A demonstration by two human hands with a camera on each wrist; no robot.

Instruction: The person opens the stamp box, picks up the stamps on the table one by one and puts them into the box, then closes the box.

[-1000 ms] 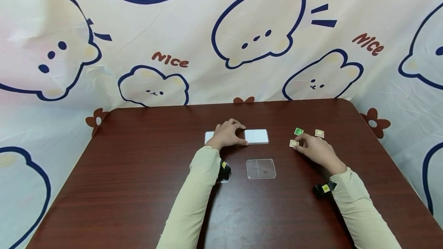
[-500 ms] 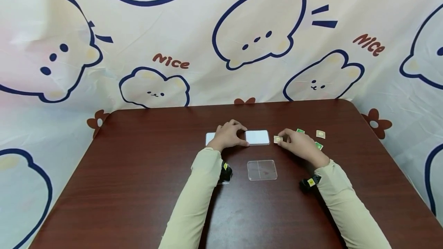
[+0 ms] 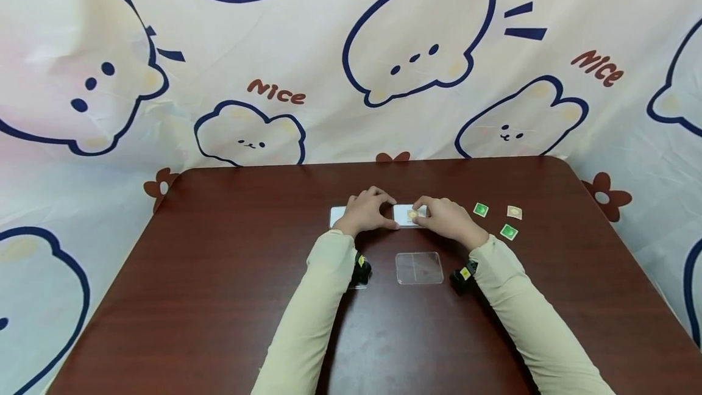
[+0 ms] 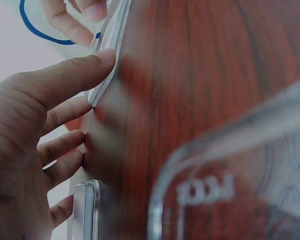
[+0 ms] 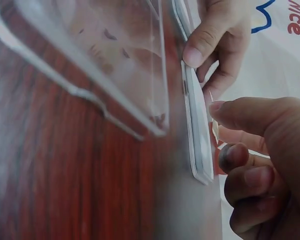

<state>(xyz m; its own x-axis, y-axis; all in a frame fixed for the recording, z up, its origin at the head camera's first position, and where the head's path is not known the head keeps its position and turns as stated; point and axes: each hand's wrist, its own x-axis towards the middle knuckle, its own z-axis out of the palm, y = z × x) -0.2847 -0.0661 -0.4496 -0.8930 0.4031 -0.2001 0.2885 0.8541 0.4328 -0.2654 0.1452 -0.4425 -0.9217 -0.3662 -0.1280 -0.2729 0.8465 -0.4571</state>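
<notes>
Your right hand [image 3: 450, 219] pinches a pale square [image 3: 412, 215] over the white-faced case [image 3: 400, 213], toward the far side of the desk [image 3: 219, 291]; I cannot tell whether the square touches that face. Your left hand [image 3: 366, 213] clasps the case's left end. Should that hold slacken, the case could skid under pressure and leave the square crooked. Any stickiness underneath might cling to your fingertips and lift a corner.

The flat case [image 3: 402, 216] is white, the held card [image 3: 412, 215] cream, the table [image 3: 219, 297] streaky brown, the wall cloth [image 3: 318, 35] cream with blue animals.
</notes>
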